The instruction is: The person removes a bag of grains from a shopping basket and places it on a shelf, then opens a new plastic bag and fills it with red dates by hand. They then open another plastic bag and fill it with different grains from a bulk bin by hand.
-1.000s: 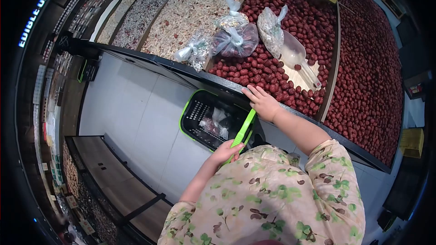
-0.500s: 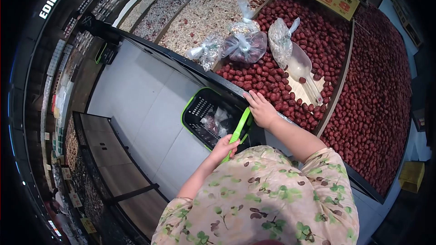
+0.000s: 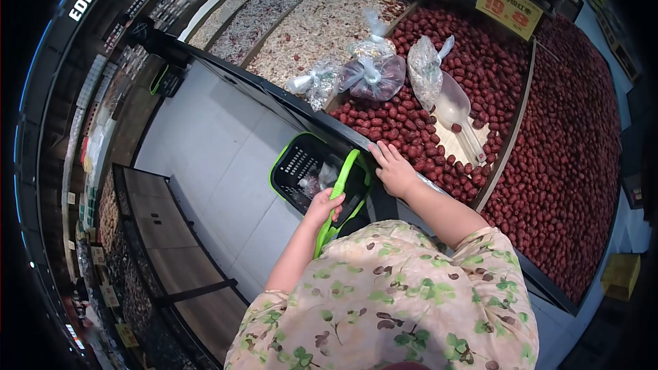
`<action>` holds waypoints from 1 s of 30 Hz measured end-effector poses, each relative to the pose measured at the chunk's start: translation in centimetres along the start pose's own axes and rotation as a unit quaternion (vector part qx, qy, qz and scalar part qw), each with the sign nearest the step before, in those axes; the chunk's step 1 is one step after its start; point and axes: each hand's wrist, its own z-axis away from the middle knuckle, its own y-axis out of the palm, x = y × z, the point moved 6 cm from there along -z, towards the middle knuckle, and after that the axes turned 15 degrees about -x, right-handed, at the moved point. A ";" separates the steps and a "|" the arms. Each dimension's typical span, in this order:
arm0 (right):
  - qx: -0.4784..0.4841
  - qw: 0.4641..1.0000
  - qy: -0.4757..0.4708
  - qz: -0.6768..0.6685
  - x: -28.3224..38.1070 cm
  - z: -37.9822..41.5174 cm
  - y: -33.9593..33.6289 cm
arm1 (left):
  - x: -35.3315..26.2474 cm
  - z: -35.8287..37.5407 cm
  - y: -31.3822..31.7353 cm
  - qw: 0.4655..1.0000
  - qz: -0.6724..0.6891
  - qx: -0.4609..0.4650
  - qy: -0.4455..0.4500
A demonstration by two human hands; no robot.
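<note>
My left hand (image 3: 325, 207) grips the bright green handle (image 3: 340, 177) of a black shopping basket (image 3: 291, 154). Inside the basket lie clear plastic bags (image 3: 319, 177), their contents hard to make out. My right hand (image 3: 395, 170) rests on the front edge of the red date bin (image 3: 384, 118), fingers stretched out and holding nothing. On the dates lie a knotted bag of dark red contents (image 3: 375, 80) and a tied bag of pale mix (image 3: 423, 70). Beside the latter is a clear scoop (image 3: 453, 101). Another tied bag (image 3: 317, 85) sits at the bin's left corner.
A large heap of dates (image 3: 565, 137) fills the section to the right. Grain bins (image 3: 319, 31) stretch away at the upper left. Price signs (image 3: 508, 8) stand along the back. A wooden cabinet (image 3: 157, 223) stands at left across the tiled floor (image 3: 219, 137).
My left hand has drawn the basket handle slightly left and upward in view, tilting it. The basket has shifted a little left. My right hand stays at the bin edge.
</note>
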 end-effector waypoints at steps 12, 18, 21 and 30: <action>0.002 1.000 0.005 0.000 0.1 -0.2 -0.2 | -2.3 -3.4 -3.8 0.995 0.017 -0.083 0.050; 0.008 1.000 0.010 0.008 -0.1 -0.5 0.1 | -4.5 -5.7 -7.2 0.992 -0.035 -0.097 0.077; 0.013 1.000 0.011 0.008 0.1 -0.6 -0.1 | -4.8 -6.9 -8.8 0.991 -0.042 -0.090 0.092; 0.006 0.999 0.029 0.017 0.1 -1.1 -0.4 | -5.3 -8.4 -11.0 0.992 -0.074 -0.059 0.086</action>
